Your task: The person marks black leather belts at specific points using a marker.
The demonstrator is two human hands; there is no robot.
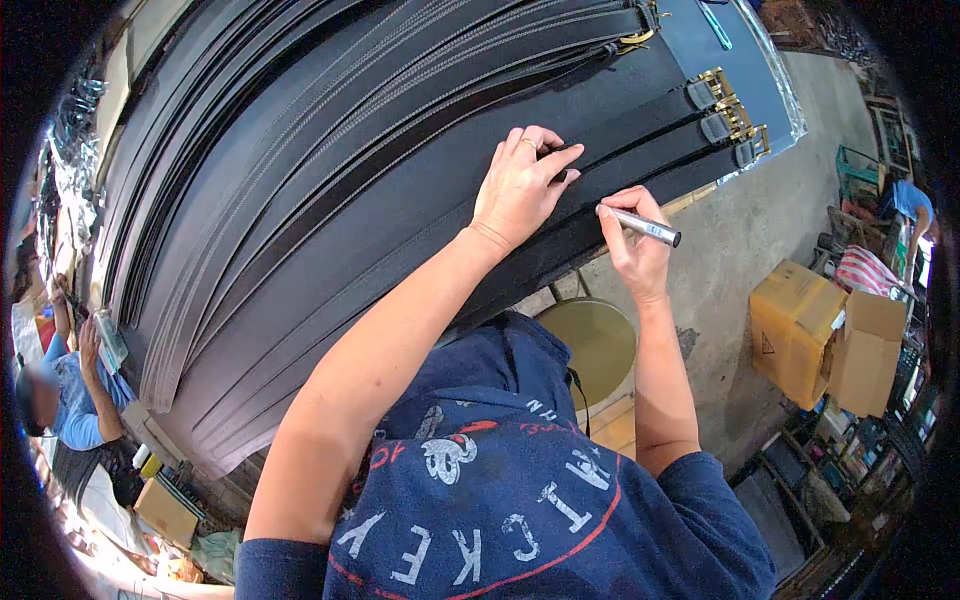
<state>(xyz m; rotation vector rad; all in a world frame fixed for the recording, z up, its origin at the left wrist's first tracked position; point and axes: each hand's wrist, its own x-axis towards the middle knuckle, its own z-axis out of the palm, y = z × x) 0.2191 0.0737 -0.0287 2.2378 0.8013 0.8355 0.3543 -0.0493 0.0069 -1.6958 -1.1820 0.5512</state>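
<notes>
The half-curled left hand [520,185] rested on the black leather belts [655,178], its hold unclear, apparently steadying them while the right hand [636,245] pinched a silver, black-ended pen [645,228] over their near edge.

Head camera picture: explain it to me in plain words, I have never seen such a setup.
There is no machine here. One camera, worn on a person's head, looks forward and down, so the shirt at the bottom is the wearer's own. The two grips are bare hands. The right grip holds a silver marker near the dark straps. The left grip rests over the straps; whether it pinches one is hard to tell. The straps fan across a large table, several ending in brass-coloured buckles. Beyond it stands an open cardboard box, and another person is at the left edge.
</notes>
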